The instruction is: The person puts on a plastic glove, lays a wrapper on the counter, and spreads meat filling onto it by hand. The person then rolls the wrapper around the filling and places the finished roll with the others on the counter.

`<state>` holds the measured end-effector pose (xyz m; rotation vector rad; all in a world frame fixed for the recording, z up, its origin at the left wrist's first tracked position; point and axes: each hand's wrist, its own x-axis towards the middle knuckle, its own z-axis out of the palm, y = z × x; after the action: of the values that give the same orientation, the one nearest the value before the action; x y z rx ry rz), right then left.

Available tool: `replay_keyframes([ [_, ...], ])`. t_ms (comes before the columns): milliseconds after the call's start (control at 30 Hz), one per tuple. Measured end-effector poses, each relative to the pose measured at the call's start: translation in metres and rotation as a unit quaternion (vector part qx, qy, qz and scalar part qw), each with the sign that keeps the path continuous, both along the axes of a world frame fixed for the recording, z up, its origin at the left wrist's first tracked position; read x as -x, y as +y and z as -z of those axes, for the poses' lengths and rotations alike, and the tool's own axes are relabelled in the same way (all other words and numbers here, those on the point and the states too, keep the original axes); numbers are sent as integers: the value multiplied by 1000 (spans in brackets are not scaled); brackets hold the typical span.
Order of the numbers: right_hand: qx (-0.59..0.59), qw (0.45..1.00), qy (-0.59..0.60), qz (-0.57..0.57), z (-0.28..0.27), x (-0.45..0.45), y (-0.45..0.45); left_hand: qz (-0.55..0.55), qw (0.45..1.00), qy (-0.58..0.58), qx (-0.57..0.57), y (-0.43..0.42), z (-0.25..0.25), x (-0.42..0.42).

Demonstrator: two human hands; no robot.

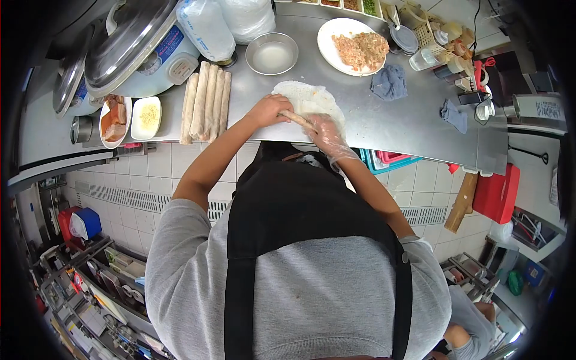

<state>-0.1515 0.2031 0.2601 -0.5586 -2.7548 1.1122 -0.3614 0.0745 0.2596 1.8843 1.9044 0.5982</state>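
The slim, pale, cylindrical roll (298, 120) slanted bodyward from the bare left grip (270, 111) to the plastic-gloved right grip (327, 134), both grasping its ends.

Around this steel counter (384, 123) I count one lone roll (299, 120), at least five more piled rolls (208, 102), one round white sheet (301, 92) showing, one metal bowl (249, 59), one big oval plate (324, 45), two small white dishes (143, 136), two lidded cookers (159, 75) and two blue-grey cloths (389, 82).
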Motion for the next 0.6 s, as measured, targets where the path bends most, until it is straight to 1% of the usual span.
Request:
replay_keyframes([
  [67,-44,999,24,-19,3,-17,6,3,1000,-12,-18,-3,5,4],
  [133,-40,999,32,2,-2,-33,7,4,999,-24,-32,-5,6,3],
  [200,-36,998,42,22,-14,-37,12,-18,997,-27,-65,-6,5,3],
  [233,58,997,-13,53,-26,-33,17,-17,997,-27,-64,-4,0,2],
  [267,152,983,-67,83,-32,-30,23,-21,999,-44,-20,-1,-6,3],
  [300,89,988,-103,76,-23,-22,36,-23,998,-61,25,2,-10,3],
  [333,90,987,-102,80,-13,-13,44,-19,998,-61,25,5,-8,6],
  [367,183,972,-42,144,-3,-4,52,11,999,-32,14,7,-3,11],
  [400,274,940,20,204,2,2,55,40,999,-2,4,6,-3,14],
  [433,275,939,21,206,8,6,55,42,999,-2,5,4,-3,16],
  [500,322,912,47,251,18,11,55,12,999,-25,25,-2,-6,20],
  [533,324,910,48,254,33,11,54,16,999,-24,28,-6,-5,20],
  [600,187,939,45,286,51,9,53,-15,999,-22,25,-12,-5,15],
])
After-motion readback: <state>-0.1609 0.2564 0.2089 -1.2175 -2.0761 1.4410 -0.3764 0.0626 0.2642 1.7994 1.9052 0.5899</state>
